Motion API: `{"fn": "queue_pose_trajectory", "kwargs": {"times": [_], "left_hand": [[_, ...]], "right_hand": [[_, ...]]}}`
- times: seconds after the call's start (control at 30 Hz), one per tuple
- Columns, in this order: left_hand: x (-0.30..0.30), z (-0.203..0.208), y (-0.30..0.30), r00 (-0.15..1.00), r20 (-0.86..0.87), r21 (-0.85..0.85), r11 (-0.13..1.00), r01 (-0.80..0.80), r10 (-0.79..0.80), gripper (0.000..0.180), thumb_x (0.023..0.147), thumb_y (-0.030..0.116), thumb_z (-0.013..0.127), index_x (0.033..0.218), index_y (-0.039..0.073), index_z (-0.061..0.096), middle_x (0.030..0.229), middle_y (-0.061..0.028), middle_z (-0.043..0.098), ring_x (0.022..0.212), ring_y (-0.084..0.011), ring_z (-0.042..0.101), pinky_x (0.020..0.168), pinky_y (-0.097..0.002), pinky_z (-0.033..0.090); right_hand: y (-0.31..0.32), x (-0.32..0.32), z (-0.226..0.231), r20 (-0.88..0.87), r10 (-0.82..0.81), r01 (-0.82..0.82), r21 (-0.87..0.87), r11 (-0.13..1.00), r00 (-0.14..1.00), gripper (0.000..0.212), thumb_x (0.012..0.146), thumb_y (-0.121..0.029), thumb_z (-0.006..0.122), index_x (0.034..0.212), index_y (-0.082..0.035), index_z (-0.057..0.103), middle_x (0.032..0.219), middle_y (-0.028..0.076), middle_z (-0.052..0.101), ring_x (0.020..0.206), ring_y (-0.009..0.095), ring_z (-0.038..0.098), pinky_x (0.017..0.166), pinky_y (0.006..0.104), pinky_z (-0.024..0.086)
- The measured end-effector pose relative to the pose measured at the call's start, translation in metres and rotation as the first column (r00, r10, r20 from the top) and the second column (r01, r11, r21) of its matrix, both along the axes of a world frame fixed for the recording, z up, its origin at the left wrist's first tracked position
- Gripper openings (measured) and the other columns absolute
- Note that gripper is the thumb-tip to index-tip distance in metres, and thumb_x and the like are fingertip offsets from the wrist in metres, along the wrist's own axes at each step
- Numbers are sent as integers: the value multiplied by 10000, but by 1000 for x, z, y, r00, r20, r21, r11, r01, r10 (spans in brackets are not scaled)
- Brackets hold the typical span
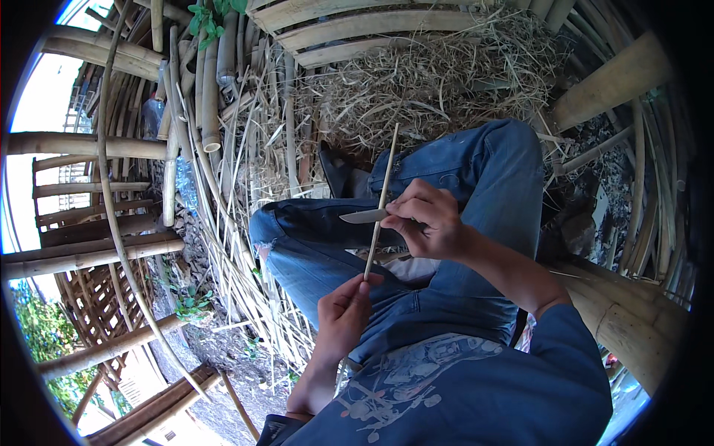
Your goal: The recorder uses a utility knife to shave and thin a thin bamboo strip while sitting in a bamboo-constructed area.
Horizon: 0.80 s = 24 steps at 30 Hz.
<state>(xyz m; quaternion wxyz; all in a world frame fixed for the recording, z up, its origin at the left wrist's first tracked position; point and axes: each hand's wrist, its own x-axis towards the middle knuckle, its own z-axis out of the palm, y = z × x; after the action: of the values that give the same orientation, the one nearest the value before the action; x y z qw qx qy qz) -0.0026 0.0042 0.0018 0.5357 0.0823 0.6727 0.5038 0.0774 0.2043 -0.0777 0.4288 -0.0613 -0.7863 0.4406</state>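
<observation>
A thin pale bamboo stick (387,172) stands slanted over my lap, its far end pointing away from me. My left hand (345,314) pinches its near end between thumb and fingers. Higher up, my right hand (428,221) is closed around a knife, with the handle hidden in the fingers. The knife's blade (362,216) points left and lies across the stick, close to or touching it. My right thumb is near the stick at the blade's base. Beneath both hands are my crossed legs in blue jeans (491,189).
Shavings and dry straw (439,89) heap up beyond my legs, below a slatted bamboo bench (372,30). Long split bamboo strips (230,245) lie to my left, beside a bamboo pole frame (89,256). Thick bamboo poles (617,312) are close on my right.
</observation>
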Motion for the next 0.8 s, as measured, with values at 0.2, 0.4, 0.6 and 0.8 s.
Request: {"fn": "queue_pose_trajectory", "kwargs": {"times": [0.2,0.4,0.6,0.8], "left_hand": [[-1,10,-1,995,-60,-28,996,82,-84,281,1033,146,434,1180,-40,585,602,100,383,499,6,293,455,-186,204],[6,15,-11,997,52,-5,998,66,-65,278,1032,141,435,1179,-43,582,606,93,380,503,-2,286,459,-189,208],[7,6,-11,997,-23,-46,997,68,-70,278,1030,141,441,1181,-46,580,607,88,390,518,-3,295,468,-189,222],[7,14,-14,993,-70,-13,996,94,-94,285,1030,140,434,1171,-60,579,550,101,378,444,17,295,418,-181,196]], "right_hand": [[6,-1,0,-28,-75,77,110,991,997,168,754,-39,771,754,5,609,752,91,595,581,160,637,486,253,506],[38,-2,-6,-48,-257,260,64,964,965,171,768,-95,777,744,-9,631,708,57,554,548,135,589,442,255,445],[19,1,-5,-28,-201,203,80,976,979,167,794,-103,756,739,-10,628,723,59,570,559,127,585,445,264,446],[33,-2,-2,-32,-218,220,95,971,976,171,802,-106,750,728,-13,628,720,69,576,533,139,532,435,276,398]]}}
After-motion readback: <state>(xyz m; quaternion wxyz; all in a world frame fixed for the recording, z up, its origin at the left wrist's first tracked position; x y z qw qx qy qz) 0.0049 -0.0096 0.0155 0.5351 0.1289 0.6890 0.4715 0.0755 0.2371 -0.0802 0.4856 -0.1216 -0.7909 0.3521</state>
